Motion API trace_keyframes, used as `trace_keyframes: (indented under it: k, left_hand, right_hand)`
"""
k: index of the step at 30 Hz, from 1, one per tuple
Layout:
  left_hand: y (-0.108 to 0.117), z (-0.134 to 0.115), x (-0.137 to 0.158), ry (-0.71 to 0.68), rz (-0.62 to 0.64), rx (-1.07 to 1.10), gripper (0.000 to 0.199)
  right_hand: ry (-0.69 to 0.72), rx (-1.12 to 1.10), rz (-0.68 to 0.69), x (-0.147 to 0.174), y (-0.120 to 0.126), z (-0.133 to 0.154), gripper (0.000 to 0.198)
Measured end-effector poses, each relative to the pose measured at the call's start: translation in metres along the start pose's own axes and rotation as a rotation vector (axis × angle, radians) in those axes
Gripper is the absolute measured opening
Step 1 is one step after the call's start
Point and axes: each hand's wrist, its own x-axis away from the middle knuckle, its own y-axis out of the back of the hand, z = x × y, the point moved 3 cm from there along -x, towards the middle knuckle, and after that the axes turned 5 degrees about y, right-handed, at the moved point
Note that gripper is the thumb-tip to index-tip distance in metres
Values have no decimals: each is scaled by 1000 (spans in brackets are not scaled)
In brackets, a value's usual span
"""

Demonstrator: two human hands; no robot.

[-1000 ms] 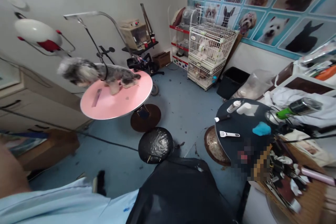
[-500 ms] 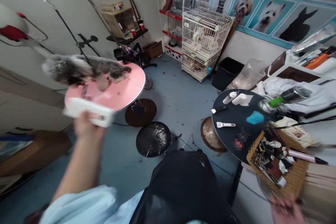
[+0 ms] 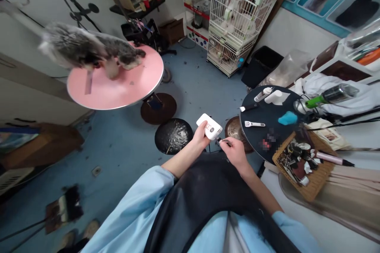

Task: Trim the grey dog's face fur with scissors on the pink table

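In front of my black apron, my left hand (image 3: 202,135) is closed around a white power bank (image 3: 213,124) with a round dark mark on its face. My right hand (image 3: 235,152) pinches a dark cable plug (image 3: 219,140) right by the power bank's lower right end. Whether the plug touches the port is too small to tell. Farther left, a grey curly-haired dog (image 3: 80,45) is on a pink round grooming table (image 3: 130,93), away from both hands.
To the right, a dark round table (image 3: 252,138) carries a white clipper (image 3: 254,124), a bottle (image 3: 263,94) and a blue cloth (image 3: 287,118). Beside it are a wicker basket (image 3: 314,189) of tools and a green-handled dryer (image 3: 329,97). A black round stool (image 3: 173,136) stands ahead.
My left hand has brought the power bank from beside the pink table to in front of my apron. My right hand has come in from beside the basket with the cable plug.
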Motion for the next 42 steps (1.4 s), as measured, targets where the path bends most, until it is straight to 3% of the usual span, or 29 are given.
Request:
trace_keyframes:
  k: [8, 13, 19, 27, 37, 39, 42]
  left_hand:
    - [-5, 1, 9, -95, -41, -54, 7]
    - [-3, 2, 9, -290, -21, -124, 18]
    - [2, 4, 10, -408, -18, -166, 31]
    - [16, 5, 9, -598, -59, -141, 34]
    - [30, 1, 28, -771, -192, 101, 40]
    - [36, -4, 34, -798, -193, 74, 45]
    - [46, -5, 43, -774, -137, -62, 47]
  right_hand:
    - [16, 59, -93, -5, 17, -3, 37]
    - [12, 100, -86, -2, 19, -4, 36]
    - [-22, 105, -60, -6, 15, -7, 35]
    - [7, 3, 106, -28, 7, -6, 34]
    - [142, -118, 479, -66, -13, -16, 50]
    - [165, -146, 564, -79, -21, -20, 57]
    - [179, -217, 551, -100, -33, -23, 63]
